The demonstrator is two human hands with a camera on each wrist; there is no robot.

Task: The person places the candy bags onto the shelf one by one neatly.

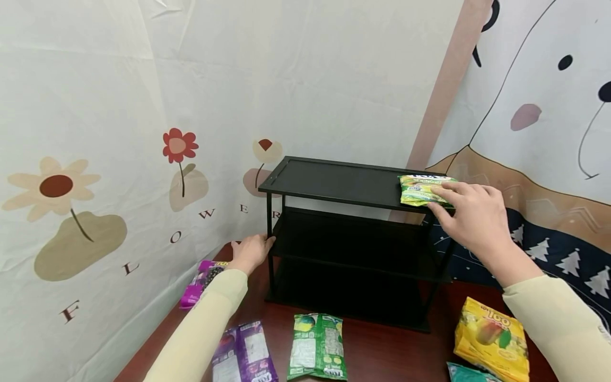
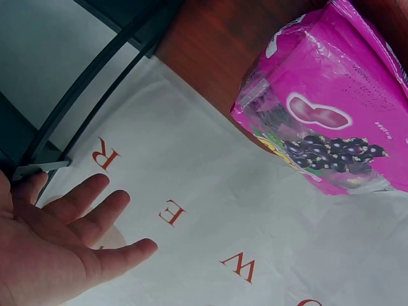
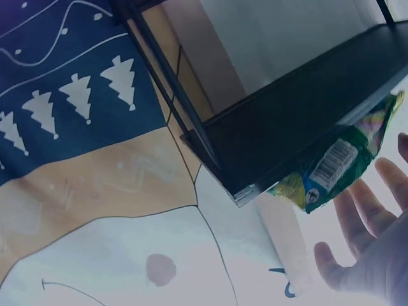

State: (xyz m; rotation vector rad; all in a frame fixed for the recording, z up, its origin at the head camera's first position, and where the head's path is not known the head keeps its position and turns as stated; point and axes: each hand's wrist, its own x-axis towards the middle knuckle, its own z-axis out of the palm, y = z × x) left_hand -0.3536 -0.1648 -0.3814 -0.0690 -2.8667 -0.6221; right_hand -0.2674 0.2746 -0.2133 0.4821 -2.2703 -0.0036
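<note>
A black three-tier shelf [image 1: 334,180] stands on the table. On the right end of its top tier lies a green and yellow packet [image 1: 415,190], whose underside [image 3: 338,166] juts past the edge in the right wrist view. My right hand [image 1: 479,215] is over this packet's right side, fingers extended and fingertips at it; the right wrist view shows the hand [image 3: 376,245] with its fingers apart. My left hand [image 1: 252,253] rests at the shelf's left post, and the left wrist view shows its fingers [image 2: 105,223] spread, with one fingertip against the frame.
A magenta packet [image 1: 197,284] lies left, behind my left forearm. Purple packets [image 1: 243,355] and a green packet [image 1: 317,346] lie in front of the shelf. Yellow packets [image 1: 491,339] and a teal one [image 1: 470,373] are at the right. Printed cloth [image 1: 334,79] hangs behind.
</note>
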